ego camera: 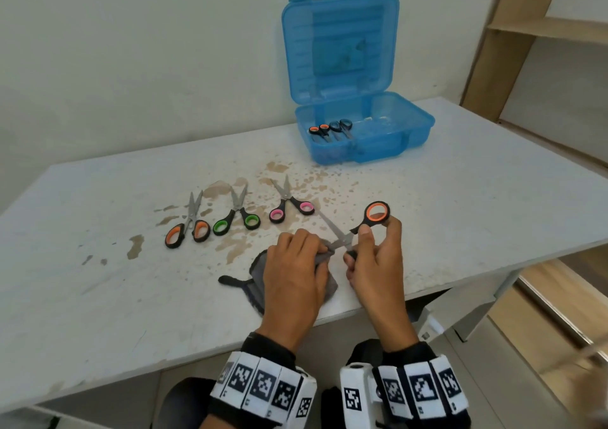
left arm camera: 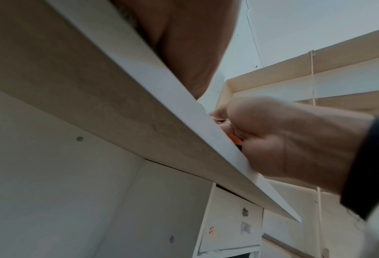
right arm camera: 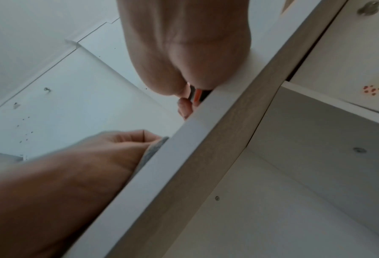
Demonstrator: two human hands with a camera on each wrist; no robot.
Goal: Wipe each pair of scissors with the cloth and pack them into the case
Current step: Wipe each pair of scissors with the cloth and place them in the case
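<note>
I was mid-wipe: my left hand (ego camera: 293,272) pinched the grey cloth (ego camera: 260,284) around one blade of the opened orange-handled scissors (ego camera: 355,229) my right hand (ego camera: 375,261) gripped, next packing into the blue case (ego camera: 362,132) at twelve o'clock.

Stained white table (ego camera: 98,297) against pale wall (ego camera: 131,50), wooden shelving (ego camera: 539,30) right.

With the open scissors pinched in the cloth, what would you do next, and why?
Probably draw the cloth along the blade toward the tip: the left hand pinches it near the pivot while the right hand holds the orange-handled scissors open.
</note>
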